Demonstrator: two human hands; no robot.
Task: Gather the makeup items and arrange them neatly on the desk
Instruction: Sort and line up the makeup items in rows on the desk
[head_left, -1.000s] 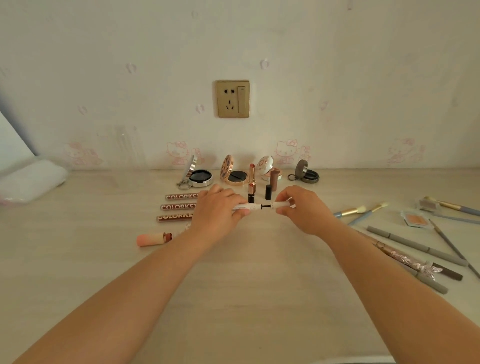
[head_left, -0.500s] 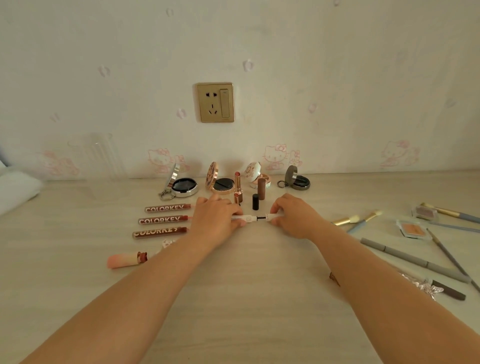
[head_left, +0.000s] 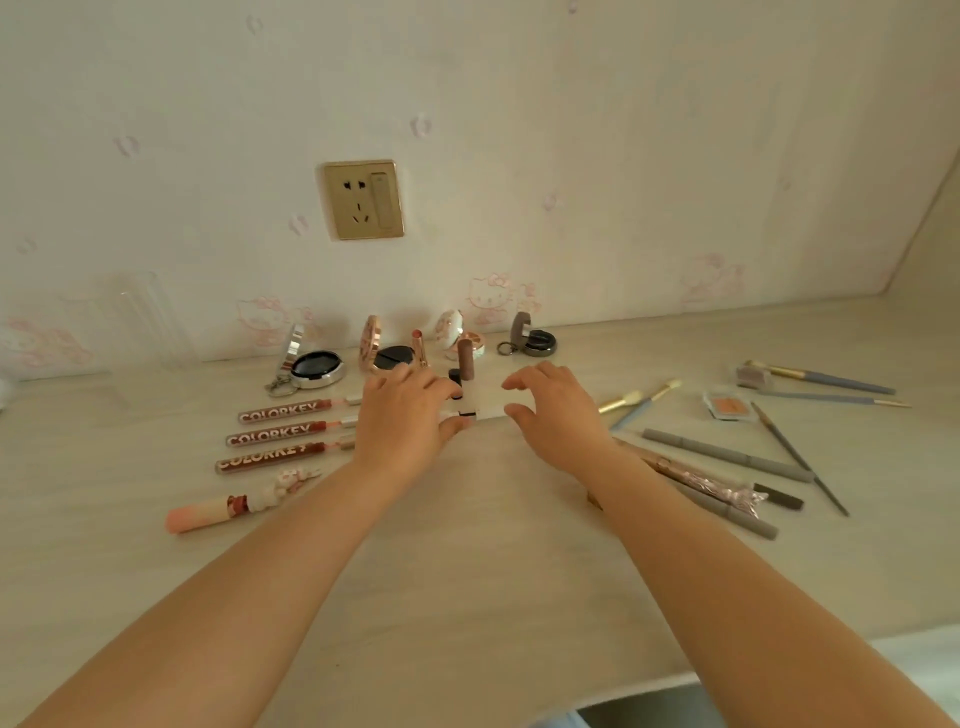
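Note:
A slim white pen with a black band (head_left: 480, 414) lies flat on the desk (head_left: 467, 545) in front of a row of compacts and lipsticks. My left hand (head_left: 400, 415) covers its left end, fingers loosely extended, thumb touching the pen. To the right of the pen's other end, my right hand (head_left: 556, 415) hovers with spread fingers and holds nothing. Three COLORKEY tubes (head_left: 275, 435) lie in a column at the left, a pink tube (head_left: 208, 517) below them.
Open compacts (head_left: 314, 366) and standing lipsticks (head_left: 466, 358) line the wall. Brushes (head_left: 639, 397), grey pencils (head_left: 727, 454), a blush pan (head_left: 729, 406) and a patterned pen (head_left: 696, 475) lie scattered at right. A clear holder (head_left: 145, 322) stands back left. A socket (head_left: 363, 200) is on the wall.
Both hands lowered the white pen onto the desk. My right hand has let go and spread its fingers; my left hand's grip has loosened. The camera view shifted right.

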